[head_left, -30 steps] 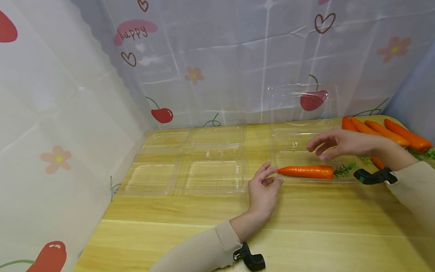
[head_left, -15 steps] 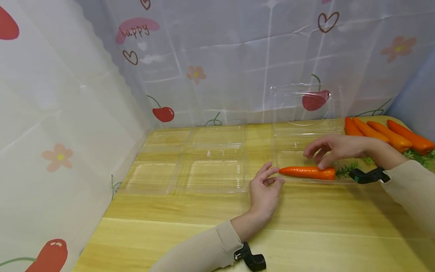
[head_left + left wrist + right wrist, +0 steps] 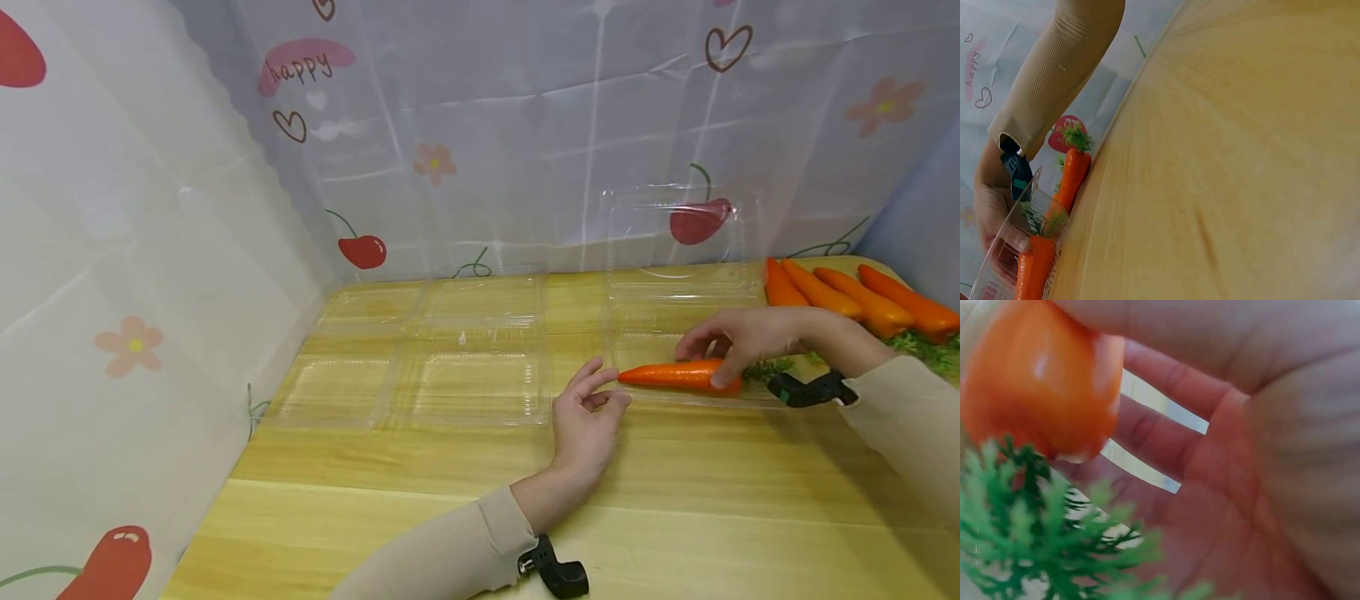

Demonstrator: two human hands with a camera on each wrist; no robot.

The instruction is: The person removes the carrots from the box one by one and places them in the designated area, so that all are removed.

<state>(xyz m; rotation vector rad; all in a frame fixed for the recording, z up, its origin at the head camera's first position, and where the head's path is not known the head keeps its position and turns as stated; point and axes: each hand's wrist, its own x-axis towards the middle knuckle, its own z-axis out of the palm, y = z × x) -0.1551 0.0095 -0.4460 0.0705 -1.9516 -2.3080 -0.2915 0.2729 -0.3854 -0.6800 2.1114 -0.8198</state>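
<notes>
An orange carrot (image 3: 667,375) with a green leafy top lies along the front of an open clear plastic container (image 3: 622,343), tip to the left. My right hand (image 3: 750,337) grips its thick end, thumb on the near side and fingers behind. The right wrist view shows that thick end between thumb and fingers, above the blurred leaves (image 3: 1054,531). At the container's front left corner, my left hand (image 3: 585,421) pinches the rim, with fingertips right by the carrot's tip. The left wrist view shows the carrot (image 3: 1036,269) partly through the clear wall.
Several more carrots (image 3: 870,300) lie at the back right, leaves toward the right. Two other open clear containers (image 3: 480,379) (image 3: 333,392) stand side by side on the left of the wooden table (image 3: 420,533). A printed curtain (image 3: 495,125) hangs behind; the right container's raised lid (image 3: 675,229) overlaps it.
My right hand has come down from above the carrot and closed its thumb and fingers around the thick end. The left hand stays at the container's corner.
</notes>
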